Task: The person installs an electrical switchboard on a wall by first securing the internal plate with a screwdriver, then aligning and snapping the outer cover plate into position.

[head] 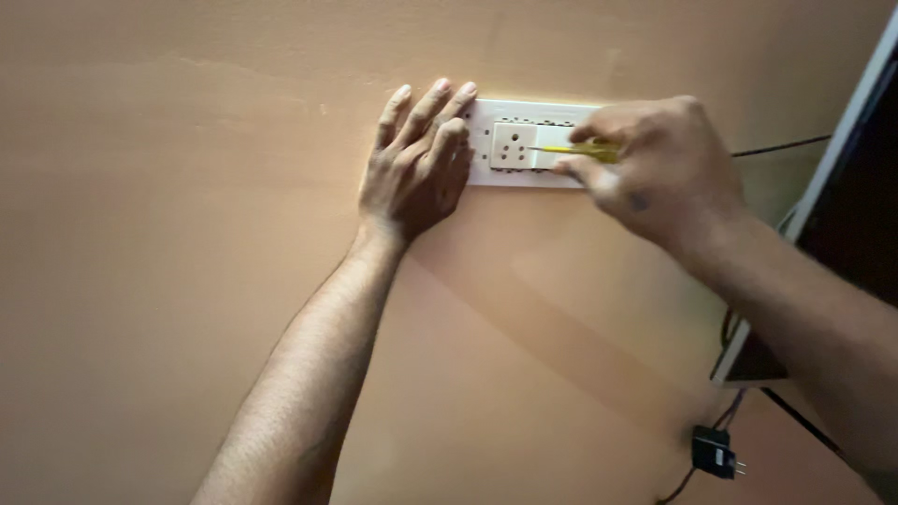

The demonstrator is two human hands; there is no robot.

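Left hand [416,164] flat on plate [524,142]: press firmly. Right hand [655,164] clenched around yellow screwdriver [572,149]: keep tip straight beside socket [514,145].

A plain peach wall [187,234] fills my view, warmly lit. To the right of my hands hangs a dark screen [856,187] with a white frame. Below it a black plug [716,454] dangles on its cable.
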